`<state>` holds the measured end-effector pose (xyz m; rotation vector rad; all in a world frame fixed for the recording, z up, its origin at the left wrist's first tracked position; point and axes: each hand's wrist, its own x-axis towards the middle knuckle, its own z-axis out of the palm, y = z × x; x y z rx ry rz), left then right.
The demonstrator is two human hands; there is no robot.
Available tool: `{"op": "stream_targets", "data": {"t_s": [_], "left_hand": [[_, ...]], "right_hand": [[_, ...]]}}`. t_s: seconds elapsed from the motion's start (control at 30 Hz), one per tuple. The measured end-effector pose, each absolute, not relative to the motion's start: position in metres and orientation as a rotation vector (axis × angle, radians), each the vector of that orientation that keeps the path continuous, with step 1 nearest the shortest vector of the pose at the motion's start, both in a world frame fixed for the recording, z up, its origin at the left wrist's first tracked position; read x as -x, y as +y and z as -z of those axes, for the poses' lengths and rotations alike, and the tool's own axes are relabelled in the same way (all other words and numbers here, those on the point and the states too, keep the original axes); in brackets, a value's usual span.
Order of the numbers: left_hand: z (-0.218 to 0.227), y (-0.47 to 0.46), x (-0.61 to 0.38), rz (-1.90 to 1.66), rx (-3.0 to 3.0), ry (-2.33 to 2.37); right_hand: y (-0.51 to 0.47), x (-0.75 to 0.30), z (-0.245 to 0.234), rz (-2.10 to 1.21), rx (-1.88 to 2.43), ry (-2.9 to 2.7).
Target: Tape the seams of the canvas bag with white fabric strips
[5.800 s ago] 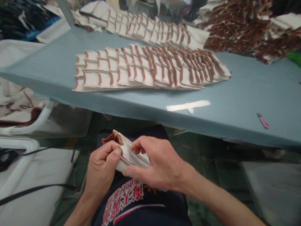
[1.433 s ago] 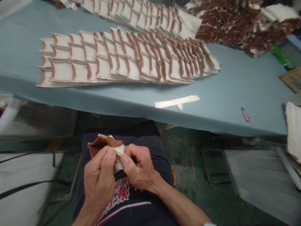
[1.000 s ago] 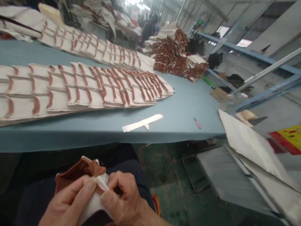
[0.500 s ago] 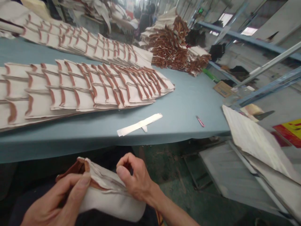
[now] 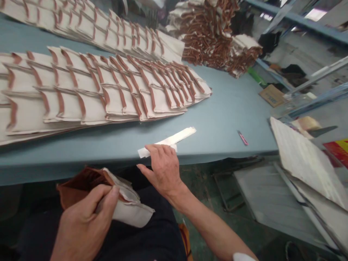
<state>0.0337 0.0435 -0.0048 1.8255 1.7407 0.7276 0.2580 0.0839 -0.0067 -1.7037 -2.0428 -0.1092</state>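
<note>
Head view | off-white cloth pouch with brown lining above dark-clothed lap, its edge pinched by left hand | right hand held over flat white strips on blue-covered table, thumb spread from fingers, contact unclear | best: pouch edge held steady, strips handled lightly, uncreased

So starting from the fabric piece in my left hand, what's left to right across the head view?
Brown-lined cream fabric piece, right hand, small pink tool, cardboard box, red-and-yellow panel.
</note>
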Motion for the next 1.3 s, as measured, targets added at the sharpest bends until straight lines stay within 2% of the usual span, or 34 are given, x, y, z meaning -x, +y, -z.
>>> {"op": "stream_targets", "data": {"t_s": [0.2,0.47,0.6,0.77,0.93,1.3], "left_hand": [[0.001,0.050,-0.055,-0.684,-1.736,1.641],[0.016,0.067,-0.043,-0.628,-1.653,1.907],[0.007,0.075,-0.062,-0.722,-1.693,1.757],[0.004,0.089,-0.084,-0.780,-2.019,1.476],[0.017,0.104,-0.102,-0.551,-2.327,1.448],[0.015,0.106,-0.098,-0.288,-2.367,1.545]], "right_hand": [[0.096,-0.260,0.009,0.036,1.835,-2.133],[0.103,-0.265,-0.001,-0.214,1.890,-2.008],[0.111,-0.274,-0.009,-0.415,1.923,-1.922],[0.118,-0.283,-0.014,-0.530,1.921,-1.901],[0.118,-0.284,-0.017,-0.618,1.904,-1.870],[0.115,-0.284,-0.023,-0.617,2.035,-1.568]]}}
